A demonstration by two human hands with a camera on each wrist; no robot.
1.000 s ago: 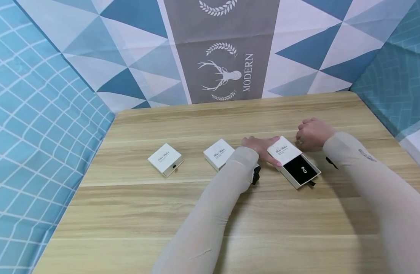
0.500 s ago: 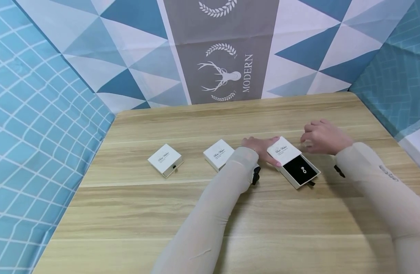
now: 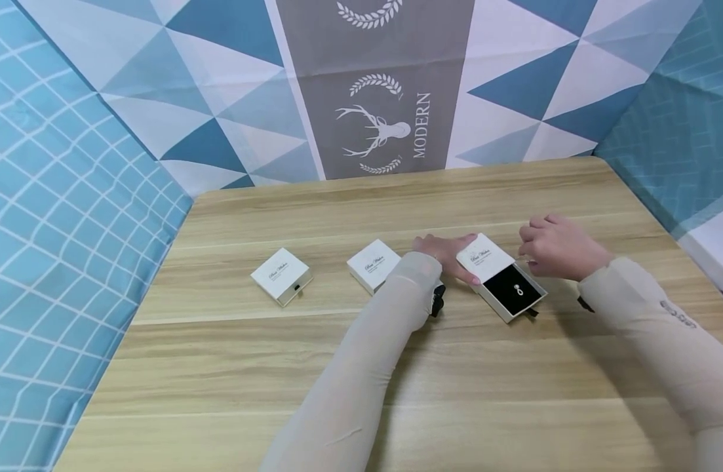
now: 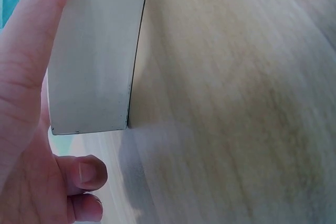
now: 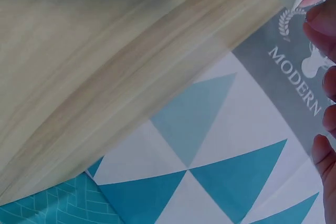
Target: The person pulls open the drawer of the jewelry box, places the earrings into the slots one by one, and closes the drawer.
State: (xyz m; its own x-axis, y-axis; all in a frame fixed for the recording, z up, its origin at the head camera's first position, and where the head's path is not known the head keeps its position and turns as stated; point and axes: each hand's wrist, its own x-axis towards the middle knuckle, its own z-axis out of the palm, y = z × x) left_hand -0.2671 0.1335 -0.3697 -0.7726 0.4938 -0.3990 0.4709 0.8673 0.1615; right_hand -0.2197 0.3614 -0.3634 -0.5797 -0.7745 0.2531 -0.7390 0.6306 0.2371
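Observation:
A white box sleeve [image 3: 485,257] with printed script lies at the right, its drawer pulled partway out toward the front right. On the drawer's black lining [image 3: 505,296] sits a small silvery piece of jewellery [image 3: 518,290], too small to identify exactly. My left hand [image 3: 446,254] grips the sleeve at its left side, thumb at the near edge. The left wrist view shows the box's plain side [image 4: 97,66] against the thumb. My right hand [image 3: 564,250] hovers just right of the box, fingers loosely curled. In the right wrist view, nothing shows between the right hand's fingertips [image 5: 326,80].
Two more white boxes rest to the left: a shut one [image 3: 281,274] with a black tab, and another [image 3: 373,263] partly behind the left forearm. They stand on a wooden table [image 3: 219,373]. Patterned cloth [image 3: 231,98] hangs along the table's back and sides.
My right hand has drawn away to the right from the box's side and dropped slightly toward the front. My left hand keeps its grip; box and drawer look unchanged. The head view has shifted slightly.

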